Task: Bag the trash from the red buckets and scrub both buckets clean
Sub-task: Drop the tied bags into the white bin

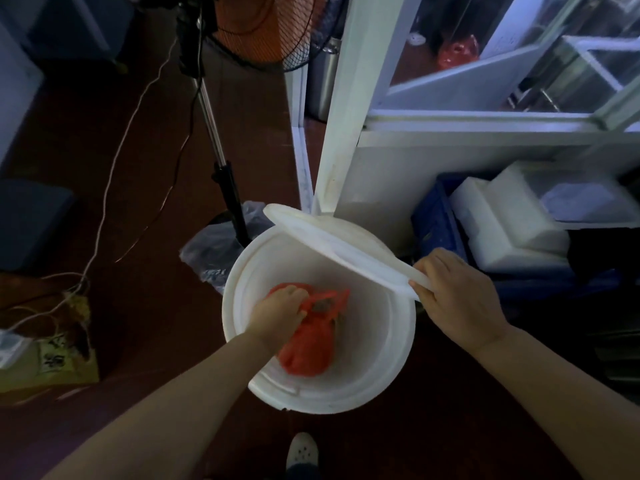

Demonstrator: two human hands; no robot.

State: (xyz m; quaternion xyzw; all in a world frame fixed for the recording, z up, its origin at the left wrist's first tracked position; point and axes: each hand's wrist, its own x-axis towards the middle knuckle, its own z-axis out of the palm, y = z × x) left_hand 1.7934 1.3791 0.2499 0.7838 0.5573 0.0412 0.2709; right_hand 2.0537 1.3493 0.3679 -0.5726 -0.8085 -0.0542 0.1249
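Frame centre: left hand (277, 311) grips red bag (306, 351) inside white bin (388, 368); right hand (457, 299) holds lid (332, 242) up (disposal step, probably). Next: release bag, close lid.

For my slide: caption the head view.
Left hand lowers red bag into white bin; right hand lifts lid.

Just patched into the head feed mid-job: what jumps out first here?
Dead centre, a big round white plastic bin stands open on the dark floor, with the left hand reaching inside it, gripping a tied red plastic bag. The right hand holds the bin's white lid tilted up at the bin's far right rim. Behind, a standing fan's metal pole rises at upper left, and a blue crate with white foam blocks sits at right.
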